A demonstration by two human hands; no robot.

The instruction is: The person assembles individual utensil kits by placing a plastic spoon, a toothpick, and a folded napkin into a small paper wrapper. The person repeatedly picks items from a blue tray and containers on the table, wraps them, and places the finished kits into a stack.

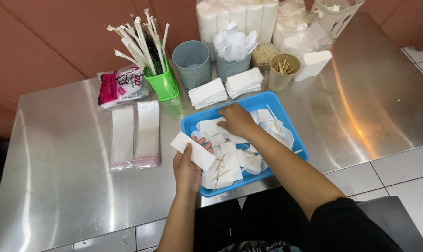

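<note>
Left hand grips a light, floppy folded napkin by its middle; right hand fingers press napkins in the blue tray.

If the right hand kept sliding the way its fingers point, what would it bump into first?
The right hand points left across the blue tray. It would probably first meet the white napkins lying there, then the tray's left wall.

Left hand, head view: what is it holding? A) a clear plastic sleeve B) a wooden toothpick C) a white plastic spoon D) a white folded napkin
D: the left hand grips a white folded napkin just over the near-left edge of the blue rectangular plastic tray, while the right hand reaches down into the tray's pile.
</note>
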